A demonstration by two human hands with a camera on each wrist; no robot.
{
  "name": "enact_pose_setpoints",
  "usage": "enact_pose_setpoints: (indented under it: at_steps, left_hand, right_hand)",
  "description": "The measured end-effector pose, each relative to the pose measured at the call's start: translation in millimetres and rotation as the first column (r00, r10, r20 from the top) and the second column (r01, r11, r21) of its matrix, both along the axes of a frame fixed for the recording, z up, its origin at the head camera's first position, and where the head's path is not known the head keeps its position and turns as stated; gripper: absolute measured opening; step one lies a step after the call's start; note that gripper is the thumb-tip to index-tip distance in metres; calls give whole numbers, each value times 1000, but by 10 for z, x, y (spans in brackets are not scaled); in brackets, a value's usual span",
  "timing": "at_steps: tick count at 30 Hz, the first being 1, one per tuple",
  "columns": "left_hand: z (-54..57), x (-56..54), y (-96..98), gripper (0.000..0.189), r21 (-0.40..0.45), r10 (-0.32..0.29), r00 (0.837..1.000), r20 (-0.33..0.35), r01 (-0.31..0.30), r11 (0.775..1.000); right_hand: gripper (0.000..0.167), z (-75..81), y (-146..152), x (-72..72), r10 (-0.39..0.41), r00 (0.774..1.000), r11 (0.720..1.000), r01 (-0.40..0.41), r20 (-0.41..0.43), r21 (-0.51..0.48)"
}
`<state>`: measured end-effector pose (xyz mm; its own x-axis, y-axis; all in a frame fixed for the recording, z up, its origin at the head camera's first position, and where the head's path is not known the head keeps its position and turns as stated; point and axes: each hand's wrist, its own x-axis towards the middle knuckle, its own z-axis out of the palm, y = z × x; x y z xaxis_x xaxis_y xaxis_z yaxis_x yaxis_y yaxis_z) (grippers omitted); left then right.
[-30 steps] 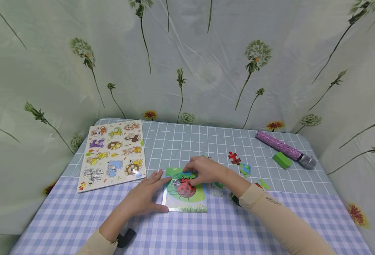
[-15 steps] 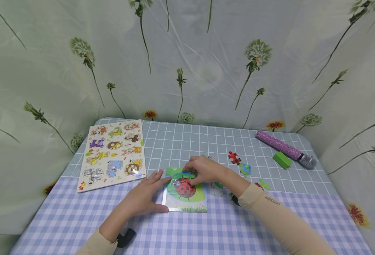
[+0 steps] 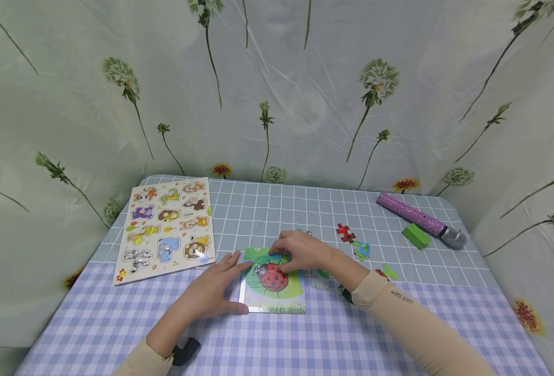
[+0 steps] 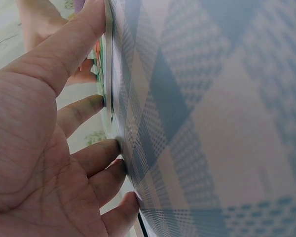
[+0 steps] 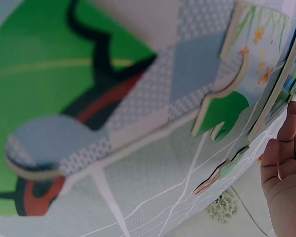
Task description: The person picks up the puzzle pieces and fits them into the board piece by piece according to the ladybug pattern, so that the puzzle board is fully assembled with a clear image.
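A ladybug jigsaw board (image 3: 267, 302) lies flat in the middle of the table in the head view. At its left edge is my left hand (image 3: 213, 293), fingers extended, with the thumb and index finger touching the board's side. My right hand (image 3: 305, 251) reaches over the board's upper right, its bent fingers and thumb around a small blue-green puzzle piece (image 3: 283, 258) largely hidden by them. Loose puzzle pieces lie right of the board, among them a red one (image 3: 345, 233) and a blue-green one (image 3: 361, 250). The right wrist view shows a green, black and red piece (image 5: 34, 84) close up.
A large animal puzzle board (image 3: 175, 222) lies at the left. Toward the far right are a green block (image 3: 416, 236) and a glittery purple microphone (image 3: 413, 214). A flower-print curtain (image 3: 305, 104) hangs behind the cloth-covered table (image 3: 267, 344).
The hands, board and pieces stay in place. Only a very slight shift of the head view shows.
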<state>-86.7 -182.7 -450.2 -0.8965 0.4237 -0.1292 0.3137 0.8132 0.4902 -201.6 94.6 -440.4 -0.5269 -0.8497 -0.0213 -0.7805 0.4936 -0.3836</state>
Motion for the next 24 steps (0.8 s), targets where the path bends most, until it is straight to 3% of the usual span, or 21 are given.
enact_pose_setpoints:
  at_steps: [13,24]
  left_hand:
    - [8,6,4,103,5,4,1000,22,-4,1000]
    - [39,-8,17,103,-1,14,999,34,-14,1000]
  right_hand:
    - [33,-17,10,-3,1,1000,1000,-1,25,5]
    - [32,1,12,1,18,1000,1000,-18,-11,4]
